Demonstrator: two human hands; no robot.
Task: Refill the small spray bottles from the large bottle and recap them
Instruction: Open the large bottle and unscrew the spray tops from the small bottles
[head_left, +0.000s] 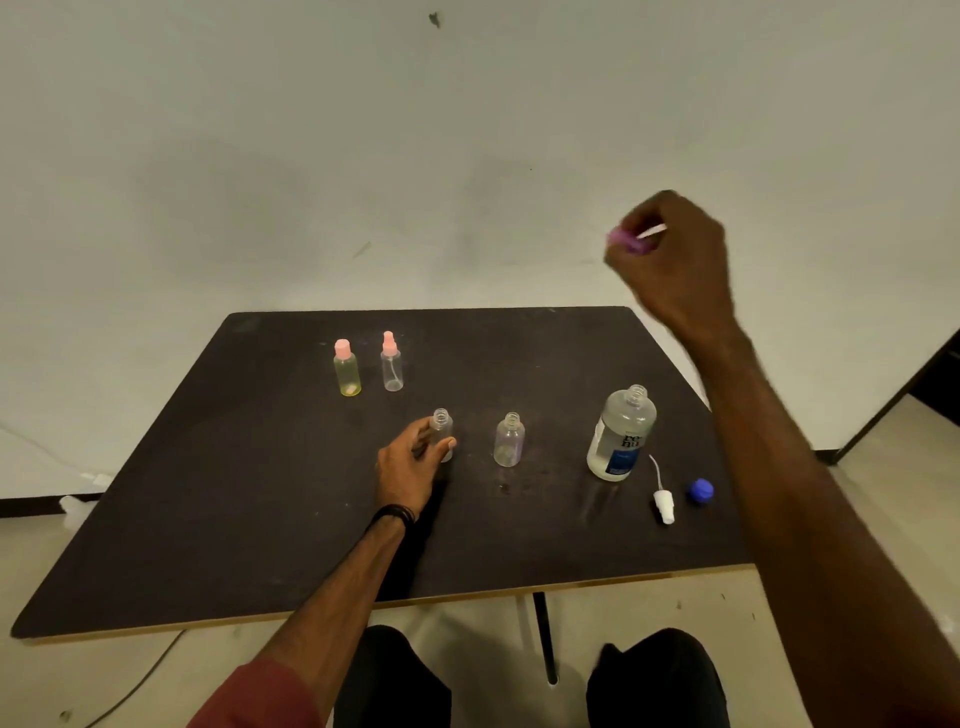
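Currently the left hand (410, 462) rests on the dark tabletop (208, 493), fingers and thumb curled round an uncapped small clear bottle (442, 434) that stands upright near the table's middle. A dark band sits on that wrist; a red sleeve shows near the elbow.

Right hand (670, 260) raised well above the far right corner of the table, fingers bunched and pinching a pink spray cap (623, 241); its thin white dip tube pokes out to the right past the fingers. Motion blur here, so finer finger placement cannot be told.

Second uncapped small bottle (509, 440), faintly purple-tinted, upright just right of the held one, apart from it.

Large bottle (621, 435), clear with a blue and white label, upright at right, neck open, liquid low inside.

Near right of it, lying on the table: a white spray cap (664, 504) with its tube pointing toward the large bottle, and a blue cap (700, 490) just beside it to the right.

Far left pair, both upright and capped in pink: a yellowish bottle (347, 370) on the left, a clear bottle (391, 364) with visible dip tube on the right, close but not touching.

Pale wall behind, pale floor below; dark-trousered knees at the near edge.
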